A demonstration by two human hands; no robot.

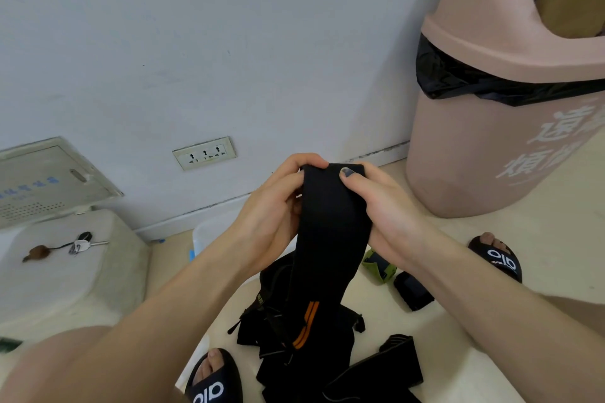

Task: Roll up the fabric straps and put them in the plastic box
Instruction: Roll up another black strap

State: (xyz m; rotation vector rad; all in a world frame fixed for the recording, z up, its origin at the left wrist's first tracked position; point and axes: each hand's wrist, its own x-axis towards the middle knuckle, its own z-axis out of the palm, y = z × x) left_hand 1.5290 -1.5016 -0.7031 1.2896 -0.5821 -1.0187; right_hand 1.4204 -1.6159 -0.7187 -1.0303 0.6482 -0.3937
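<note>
One black strap (330, 226) is pinched at its top end by two hands, left (271, 216) and right (386, 206); below the grip, two rolled straps (397, 275) lie on the floor.

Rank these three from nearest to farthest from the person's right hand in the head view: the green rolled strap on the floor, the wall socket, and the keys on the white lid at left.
Measured from the right hand:
1. Green rolled strap, on the floor just below that hand.
2. Wall socket, on the wall, left of both hands.
3. Keys, far left on the white lid.
</note>
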